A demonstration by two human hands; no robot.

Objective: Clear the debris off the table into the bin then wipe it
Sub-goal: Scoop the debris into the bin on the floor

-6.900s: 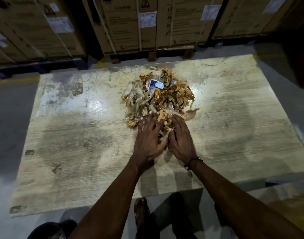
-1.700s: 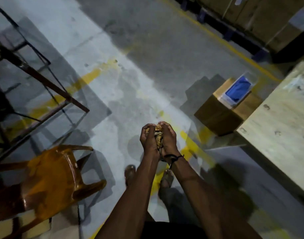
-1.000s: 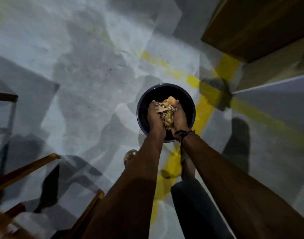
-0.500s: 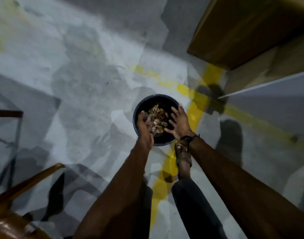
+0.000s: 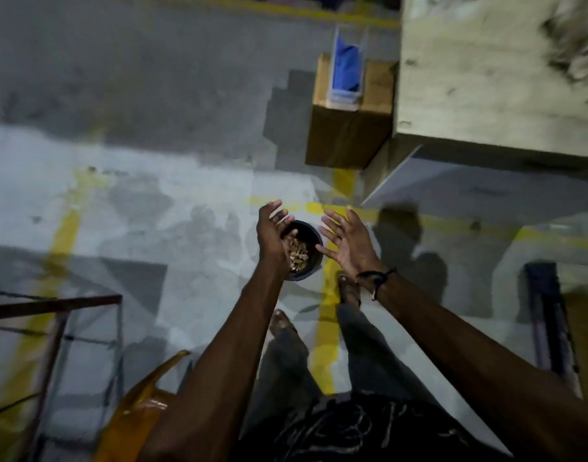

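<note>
Debris [image 5: 298, 255] is seen lying inside the dark round bin [image 5: 311, 261] on the floor, directly beneath the two hands. The left hand [image 5: 272, 233] and right hand [image 5: 347, 243] are held apart above the bin, palms facing, fingers spread and nothing gripped. More debris, blurred, remains at the far right of the tabletop [image 5: 479, 78], beside which a cardboard box [image 5: 349, 135] carrying a blue cloth [image 5: 345, 66] is placed.

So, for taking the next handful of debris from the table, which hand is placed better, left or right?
Probably the right hand: it is open, empty, and on the side of the table, where debris remains. The left hand, also open, hangs over the bin, farther from the table.
</note>
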